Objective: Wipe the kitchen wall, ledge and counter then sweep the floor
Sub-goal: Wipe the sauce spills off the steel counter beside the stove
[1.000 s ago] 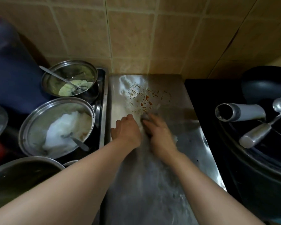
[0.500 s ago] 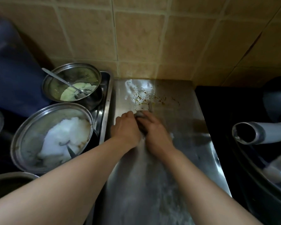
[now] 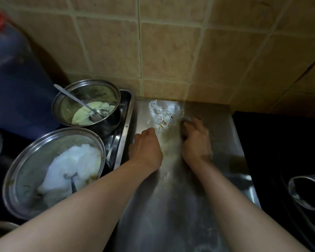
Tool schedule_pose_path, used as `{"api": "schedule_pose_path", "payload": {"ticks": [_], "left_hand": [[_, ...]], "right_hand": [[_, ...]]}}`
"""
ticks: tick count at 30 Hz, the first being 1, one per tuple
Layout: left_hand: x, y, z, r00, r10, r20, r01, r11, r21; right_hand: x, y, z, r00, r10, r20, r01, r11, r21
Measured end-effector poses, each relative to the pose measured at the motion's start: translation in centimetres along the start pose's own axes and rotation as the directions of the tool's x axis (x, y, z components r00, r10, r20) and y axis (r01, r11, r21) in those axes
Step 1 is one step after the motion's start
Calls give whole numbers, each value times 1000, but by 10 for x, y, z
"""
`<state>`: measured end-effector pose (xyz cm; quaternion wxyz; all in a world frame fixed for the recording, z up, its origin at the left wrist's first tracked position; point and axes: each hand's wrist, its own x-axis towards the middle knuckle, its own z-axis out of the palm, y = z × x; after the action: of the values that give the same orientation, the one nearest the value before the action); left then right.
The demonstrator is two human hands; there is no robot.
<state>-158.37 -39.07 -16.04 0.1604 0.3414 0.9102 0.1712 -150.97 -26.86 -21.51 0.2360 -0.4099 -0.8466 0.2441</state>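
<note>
A stainless steel counter [image 3: 171, 206] runs from me to the tan tiled wall [image 3: 167, 57]. Brown specks and a wet shiny patch [image 3: 163, 115] lie on it near the wall. My right hand [image 3: 195, 140] grips a dark scrubbing pad [image 3: 185, 127] and presses it on the counter just right of the specks; most of the pad is hidden under the fingers. My left hand [image 3: 145, 148] rests on the counter near its left edge, fingers curled down, holding nothing I can see.
Left of the counter a steel pot [image 3: 86, 106] with yellowish food and a spoon stands in a tray. A steel bowl [image 3: 53, 171] with white food sits nearer me. A blue container [image 3: 13, 84] stands far left. A dark stove top and metal handle [image 3: 307, 193] lie right.
My right hand has moved the pad right and towards the wall, away from my left hand. Some brown specks are gone. The view has shifted closer.
</note>
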Motion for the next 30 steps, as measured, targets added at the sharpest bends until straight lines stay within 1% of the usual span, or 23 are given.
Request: {"api": "schedule_pose_path", "payload": {"ticks": [1,2,3,4,6,7,8,9,10,12,13,14,15,17,18,20,22,23,25,26,28,29,30], "left_hand": [[2,0,0,1000,-2,0,2,1000,-10],[4,0,0,1000,-4,2,4,1000,-19],[6,0,0,1000,-7,1,7,1000,-27],[8,0,0,1000,-10,-3,10,999,-35],[12,0,-1,1000,-26,-13,25,998,-62],[14,0,-1,999,-36,-20,34,997,-76],[15,0,-1,999,-39,-26,37,996,-79],[17,0,-1,999,-37,-31,34,997,-73],[20,1,-2,999,-33,-31,31,997,-64],[24,1,-2,999,-33,-23,31,998,-59],[25,2,-2,999,-37,-21,36,997,-62],[27,2,-3,999,-44,-25,42,997,-63],[29,1,-3,998,-54,-32,52,997,-65],[32,0,-3,996,-75,-39,72,995,-73],[34,-1,-3,996,-82,-42,79,994,-76],[37,-1,-3,996,-77,-48,73,994,-76],[40,2,-3,997,-60,-38,57,996,-66],[41,2,-4,997,-62,-34,60,996,-64],[42,3,-4,998,-64,-30,62,996,-59],[42,3,-4,998,-61,-26,59,997,-57],[41,2,-4,999,-48,-24,46,998,-52],[41,2,-4,999,-42,-24,40,998,-51],[40,2,-4,999,-39,-22,38,998,-52]], "right_hand": [[3,-3,3,998,14,-59,-20,996,-92],[3,-8,6,996,-22,-82,11,991,-135],[0,-15,9,995,-82,-54,76,990,-117],[-2,-21,12,981,-195,-2,194,979,-66],[-2,-26,17,901,-419,114,417,908,37],[4,-25,19,866,-471,170,466,882,71],[13,-23,21,850,-488,199,483,872,74],[23,-20,21,867,-457,197,456,888,52],[33,-17,21,899,-408,159,413,911,1],[51,-11,22,955,-294,38,296,952,-83],[56,-11,24,969,-247,30,248,963,-105],[59,-14,27,968,-249,37,251,962,-107],[59,-19,32,955,-287,77,292,954,-72],[55,-29,39,888,-433,153,432,901,38],[57,-31,42,860,-478,177,475,878,62],[66,-34,41,852,-481,207,489,872,14],[74,-33,36,905,-380,190,406,906,-124],[77,-31,34,937,-307,165,336,921,-196],[78,-21,22,987,-131,91,153,940,-304],[77,-14,12,998,-49,48,63,940,-336],[75,4,-3,996,85,-37,-93,940,-328],[73,8,-6,990,127,-69,-141,946,-292],[69,9,-5,989,111,-100,-134,955,-265]]}}
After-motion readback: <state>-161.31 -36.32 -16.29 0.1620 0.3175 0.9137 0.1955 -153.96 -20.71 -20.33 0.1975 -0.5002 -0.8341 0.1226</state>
